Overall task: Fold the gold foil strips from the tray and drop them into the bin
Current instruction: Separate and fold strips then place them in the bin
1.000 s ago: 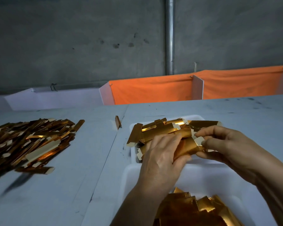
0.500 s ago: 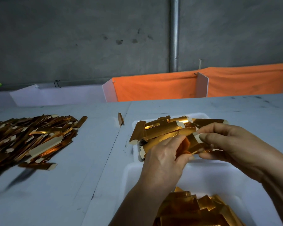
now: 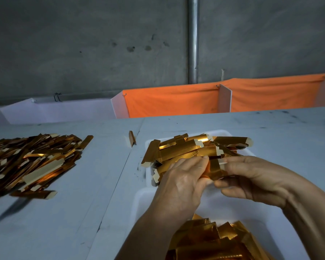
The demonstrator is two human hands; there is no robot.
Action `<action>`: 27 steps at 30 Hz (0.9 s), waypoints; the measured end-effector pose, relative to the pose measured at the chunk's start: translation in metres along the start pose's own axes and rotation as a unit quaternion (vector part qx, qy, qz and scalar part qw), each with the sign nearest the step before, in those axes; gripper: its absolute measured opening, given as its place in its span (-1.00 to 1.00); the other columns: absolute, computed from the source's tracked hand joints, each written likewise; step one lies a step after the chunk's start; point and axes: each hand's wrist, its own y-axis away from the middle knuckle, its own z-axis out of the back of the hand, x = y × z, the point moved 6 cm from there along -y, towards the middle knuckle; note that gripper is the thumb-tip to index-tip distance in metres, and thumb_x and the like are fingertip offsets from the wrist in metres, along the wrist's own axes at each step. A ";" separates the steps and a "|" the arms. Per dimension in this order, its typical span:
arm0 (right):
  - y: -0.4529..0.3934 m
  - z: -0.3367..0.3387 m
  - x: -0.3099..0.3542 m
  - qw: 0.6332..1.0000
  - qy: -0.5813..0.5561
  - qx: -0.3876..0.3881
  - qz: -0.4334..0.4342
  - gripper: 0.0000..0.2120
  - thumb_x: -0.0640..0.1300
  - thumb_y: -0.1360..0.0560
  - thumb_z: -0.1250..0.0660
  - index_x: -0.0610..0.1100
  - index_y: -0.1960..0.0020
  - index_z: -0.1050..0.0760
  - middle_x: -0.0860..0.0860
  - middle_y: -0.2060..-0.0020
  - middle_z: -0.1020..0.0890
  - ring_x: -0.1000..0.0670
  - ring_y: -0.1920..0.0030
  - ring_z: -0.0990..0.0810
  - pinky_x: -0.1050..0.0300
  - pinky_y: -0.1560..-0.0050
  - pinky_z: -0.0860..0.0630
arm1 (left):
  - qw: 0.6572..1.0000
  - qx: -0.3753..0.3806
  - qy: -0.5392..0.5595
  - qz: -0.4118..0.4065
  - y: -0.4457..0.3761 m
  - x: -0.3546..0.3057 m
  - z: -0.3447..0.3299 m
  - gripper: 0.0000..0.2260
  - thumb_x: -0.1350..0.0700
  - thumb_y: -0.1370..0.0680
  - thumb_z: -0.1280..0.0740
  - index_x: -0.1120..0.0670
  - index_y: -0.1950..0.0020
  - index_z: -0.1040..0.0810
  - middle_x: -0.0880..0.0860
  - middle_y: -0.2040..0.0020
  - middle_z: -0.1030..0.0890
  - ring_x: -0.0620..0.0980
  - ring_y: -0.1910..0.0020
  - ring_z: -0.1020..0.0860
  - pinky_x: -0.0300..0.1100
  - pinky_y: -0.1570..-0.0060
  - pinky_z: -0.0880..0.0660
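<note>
While gripped by left hand point(image 3: 178, 186) and right hand point(image 3: 251, 177), one gold strip point(image 3: 215, 170), loose pile point(image 3: 30, 162) well left.

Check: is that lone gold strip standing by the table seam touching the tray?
Apart. The head view shows bare table between the lone gold strip and the white tray rim.

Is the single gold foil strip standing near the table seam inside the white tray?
No, the single gold foil strip stands on the grey table, left of the white plastic tray and apart from it.
</note>
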 end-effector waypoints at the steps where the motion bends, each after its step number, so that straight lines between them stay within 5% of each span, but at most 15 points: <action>1: -0.002 -0.001 -0.002 1.000 0.002 0.006 -0.007 -0.81 -0.23 -0.35 -0.36 -0.24 0.08 -0.65 -0.17 0.21 -0.67 0.02 0.35 -0.65 0.20 0.44 -0.60 | 1.000 0.005 -0.007 -0.002 0.000 0.001 -0.001 -0.56 0.03 -0.61 -0.22 0.05 -0.48 -0.28 -0.03 -0.40 -0.41 -0.10 -0.39 -0.30 -0.19 -0.36 -0.23; 9: -0.012 0.010 -0.006 0.989 0.145 -0.029 0.017 -0.76 -0.35 -0.55 -0.21 -0.19 0.25 -0.52 -0.11 0.41 -0.49 0.09 0.52 -0.41 0.30 0.54 -0.37 | 0.996 0.071 -0.059 -0.017 -0.003 0.001 -0.011 -0.57 0.06 -0.61 -0.22 0.07 -0.48 -0.28 0.00 -0.40 -0.42 -0.05 -0.40 -0.30 -0.19 -0.35 -0.16; 14: -0.010 0.009 -0.010 0.996 0.084 -0.007 0.000 -0.85 -0.33 -0.57 -0.21 -0.26 0.05 -0.56 -0.07 0.44 -0.52 0.10 0.53 -0.45 0.32 0.56 -0.39 | 0.995 -0.029 -0.064 -0.073 -0.002 -0.008 -0.001 -0.73 0.21 -0.39 -0.45 0.17 -0.08 -0.65 0.05 0.04 -0.69 0.02 0.04 -0.65 -0.08 0.03 -0.56; 19: -0.011 0.008 -0.006 0.997 0.068 -0.019 0.026 -0.91 -0.27 -0.54 -0.26 -0.20 0.11 -0.53 -0.07 0.44 -0.52 0.11 0.53 -0.45 0.33 0.55 -0.40 | 0.996 0.024 0.059 0.069 0.002 0.011 -0.003 -0.55 -0.02 -0.53 -0.35 -0.08 -0.41 -0.38 -0.14 -0.29 -0.45 -0.18 -0.27 -0.34 -0.22 -0.25 -0.35; 27: -0.007 0.004 0.002 0.996 0.059 0.004 0.063 -0.86 -0.15 -0.34 -0.39 -0.17 0.11 -0.57 -0.11 0.36 -0.58 0.06 0.44 -0.53 0.28 0.46 -0.50 | 0.969 0.006 0.192 0.153 0.005 0.021 -0.002 -0.69 0.02 -0.46 -0.44 -0.32 -0.09 -0.48 -0.36 0.00 -0.49 -0.37 -0.06 -0.44 -0.55 0.05 -0.40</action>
